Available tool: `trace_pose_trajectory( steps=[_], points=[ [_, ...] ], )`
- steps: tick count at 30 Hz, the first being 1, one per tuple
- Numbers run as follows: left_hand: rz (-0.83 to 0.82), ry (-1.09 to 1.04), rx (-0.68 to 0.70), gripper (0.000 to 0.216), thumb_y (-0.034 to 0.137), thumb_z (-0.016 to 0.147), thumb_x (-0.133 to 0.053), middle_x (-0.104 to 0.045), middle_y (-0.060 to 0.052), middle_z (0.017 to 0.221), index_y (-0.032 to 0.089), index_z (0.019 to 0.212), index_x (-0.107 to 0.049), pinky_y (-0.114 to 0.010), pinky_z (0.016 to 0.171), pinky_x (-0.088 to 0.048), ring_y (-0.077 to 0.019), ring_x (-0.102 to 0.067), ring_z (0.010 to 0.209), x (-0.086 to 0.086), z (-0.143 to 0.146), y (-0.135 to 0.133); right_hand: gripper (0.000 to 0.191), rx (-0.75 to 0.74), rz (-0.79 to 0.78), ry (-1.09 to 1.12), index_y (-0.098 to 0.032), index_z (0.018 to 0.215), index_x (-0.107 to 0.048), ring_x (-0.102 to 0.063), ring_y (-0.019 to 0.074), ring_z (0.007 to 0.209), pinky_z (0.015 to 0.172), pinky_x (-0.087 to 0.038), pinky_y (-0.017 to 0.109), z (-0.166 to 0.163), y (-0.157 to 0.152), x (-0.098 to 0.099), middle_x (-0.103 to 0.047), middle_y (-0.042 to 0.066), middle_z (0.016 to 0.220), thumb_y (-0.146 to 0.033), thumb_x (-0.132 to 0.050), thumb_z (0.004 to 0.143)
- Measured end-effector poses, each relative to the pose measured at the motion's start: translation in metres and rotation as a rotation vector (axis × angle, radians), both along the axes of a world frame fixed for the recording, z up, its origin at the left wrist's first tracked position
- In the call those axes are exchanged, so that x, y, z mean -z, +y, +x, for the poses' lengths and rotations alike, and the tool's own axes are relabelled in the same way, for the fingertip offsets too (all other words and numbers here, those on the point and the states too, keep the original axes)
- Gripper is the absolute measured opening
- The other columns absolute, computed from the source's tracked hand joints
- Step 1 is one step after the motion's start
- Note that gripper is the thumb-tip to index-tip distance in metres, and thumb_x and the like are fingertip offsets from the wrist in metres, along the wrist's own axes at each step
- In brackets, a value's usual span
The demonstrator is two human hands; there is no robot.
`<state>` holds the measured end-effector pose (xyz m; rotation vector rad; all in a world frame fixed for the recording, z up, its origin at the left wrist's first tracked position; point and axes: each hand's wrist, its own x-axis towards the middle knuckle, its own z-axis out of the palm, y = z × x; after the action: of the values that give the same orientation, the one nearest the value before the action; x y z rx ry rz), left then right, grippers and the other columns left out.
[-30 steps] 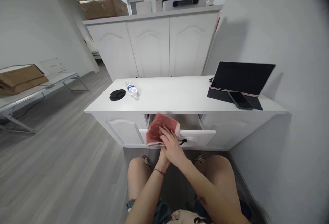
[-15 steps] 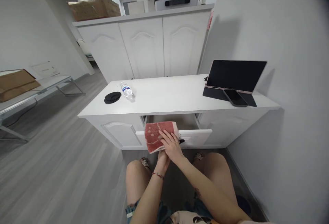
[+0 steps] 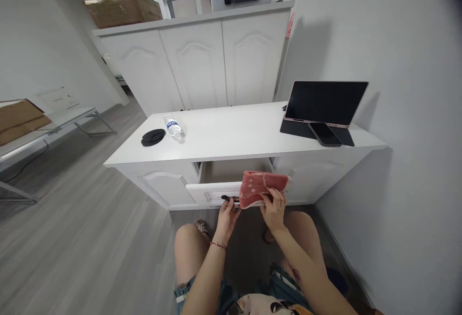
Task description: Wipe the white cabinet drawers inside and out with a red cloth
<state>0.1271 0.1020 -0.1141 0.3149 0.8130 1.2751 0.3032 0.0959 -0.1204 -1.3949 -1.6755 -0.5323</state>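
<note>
A folded red towel [image 3: 257, 187] with a pale pattern is in my right hand [image 3: 275, 208], whose fingers grip its lower right part. The towel hangs in front of the right side of a pulled-out drawer [image 3: 205, 190]. My left hand [image 3: 228, 216] has its fingers closed at the drawer's dark handle [image 3: 227, 198], just left of the towel. The towel covers the handle's right end. Inside the drawer, the visible bottom [image 3: 231, 170] is bare.
On the white cabinet top [image 3: 231, 132] are a water bottle [image 3: 174, 128], a black round object [image 3: 153, 137], a tablet [image 3: 327, 102] on a stand and a phone [image 3: 325, 134]. A wall [image 3: 415, 161] rises close on the right. My knees are below the drawer.
The towel has moved right with my right hand, off the drawer's left side. My left hand has let go of the towel and taken hold of the drawer handle.
</note>
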Motion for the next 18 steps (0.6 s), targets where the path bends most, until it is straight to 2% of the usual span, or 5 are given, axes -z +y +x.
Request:
trace_pose_trajectory(
  steps=[5, 10, 15, 18],
  points=[
    [-0.016, -0.001, -0.011, 0.031, 0.032, 0.062, -0.084, -0.069, -0.001, 0.088, 0.018, 0.08, -0.063, -0.031, 0.079, -0.049, -0.0119, -0.061, 0.077, 0.001, 0.0, 0.0, 0.022, 0.131, -0.058, 0.14, -0.019, 0.099, -0.063, -0.042, 0.0321, 0.113, 0.095, -0.038, 0.053, 0.009, -0.002, 0.018, -0.044, 0.015, 0.121, -0.019, -0.054, 0.079],
    [-0.01, 0.01, -0.012, 0.033, 0.033, 0.062, -0.084, -0.069, -0.002, 0.09, 0.018, 0.081, -0.062, -0.03, 0.079, -0.048, -0.0123, -0.062, 0.078, -0.002, 0.001, -0.001, 0.035, 0.159, -0.159, 0.385, -0.017, 0.109, -0.057, -0.036, 0.0337, 0.114, 0.095, -0.036, 0.056, -0.006, -0.007, 0.031, -0.036, 0.017, 0.124, -0.017, -0.049, 0.074],
    [-0.026, 0.016, -0.025, 0.034, 0.033, 0.06, -0.085, -0.069, -0.001, 0.087, 0.018, 0.08, -0.062, -0.028, 0.076, -0.048, -0.0112, -0.061, 0.075, -0.005, 0.002, -0.002, 0.039, 0.181, -0.274, 0.579, -0.014, 0.109, -0.056, -0.037, 0.0335, 0.116, 0.099, -0.034, 0.052, -0.024, -0.01, 0.041, -0.037, 0.019, 0.121, -0.016, -0.045, 0.072],
    [-0.039, 0.017, -0.043, 0.034, 0.034, 0.06, -0.085, -0.068, -0.001, 0.084, 0.018, 0.079, -0.062, -0.027, 0.075, -0.047, -0.0105, -0.062, 0.071, -0.006, 0.004, -0.002, 0.041, 0.198, -0.339, 0.695, -0.012, 0.113, -0.055, -0.037, 0.0345, 0.119, 0.101, -0.033, 0.051, -0.034, -0.009, 0.048, -0.039, 0.02, 0.12, -0.023, -0.047, 0.073]
  ],
)
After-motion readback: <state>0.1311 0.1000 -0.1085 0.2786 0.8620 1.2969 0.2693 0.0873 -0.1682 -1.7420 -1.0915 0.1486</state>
